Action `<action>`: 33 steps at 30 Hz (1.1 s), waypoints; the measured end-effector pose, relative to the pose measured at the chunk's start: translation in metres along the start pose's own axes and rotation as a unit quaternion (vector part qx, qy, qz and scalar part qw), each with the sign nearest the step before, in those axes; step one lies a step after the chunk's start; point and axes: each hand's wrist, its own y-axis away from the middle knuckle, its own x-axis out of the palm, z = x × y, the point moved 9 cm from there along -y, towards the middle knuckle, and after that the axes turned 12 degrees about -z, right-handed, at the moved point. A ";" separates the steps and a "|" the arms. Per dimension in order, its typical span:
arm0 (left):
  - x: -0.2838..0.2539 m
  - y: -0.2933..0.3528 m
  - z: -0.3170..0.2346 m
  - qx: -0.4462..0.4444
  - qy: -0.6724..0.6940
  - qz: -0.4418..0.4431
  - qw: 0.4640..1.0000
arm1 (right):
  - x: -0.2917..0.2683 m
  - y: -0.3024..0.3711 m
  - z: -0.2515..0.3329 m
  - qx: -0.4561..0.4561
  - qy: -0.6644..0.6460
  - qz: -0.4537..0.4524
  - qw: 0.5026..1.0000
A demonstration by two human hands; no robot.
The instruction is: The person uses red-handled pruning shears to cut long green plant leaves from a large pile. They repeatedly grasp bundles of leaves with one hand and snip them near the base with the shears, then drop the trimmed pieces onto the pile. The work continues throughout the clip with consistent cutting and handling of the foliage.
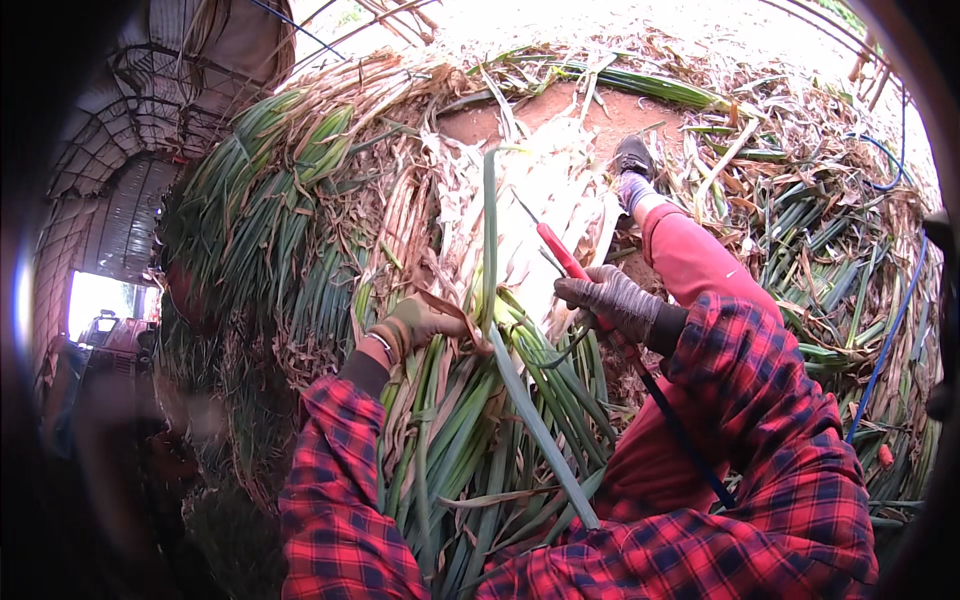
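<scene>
In front of me lies a bundle of long green onions (450, 430), leaves toward my lap and pale stalks (530, 210) pointing away, bright in the sun. My gloved left hand (415, 325) is closed at the left side of the bundle, gripping green onion stalks and a dry brown leaf; its fingertips are partly hidden. Wrapped in a grey glove, my right hand (615, 302) holds a red air blow gun (562, 250), its thin nozzle angled up and left over the stalks. A dark hose (680, 430) runs from it toward my lap. One bent leaf stands up between my hands.
A high heap of green onions (270, 200) rises on the left. Peeled dry husks and leaves (800, 230) cover the ground at right, with a blue hose (890, 340) across them. My outstretched leg (700, 250) lies right of the bundle. Bare soil (550, 108) shows beyond.
</scene>
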 end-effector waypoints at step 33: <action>0.015 0.113 -0.008 -0.130 0.274 -0.092 0.949 | 0.079 0.132 -0.044 0.074 0.166 0.115 0.976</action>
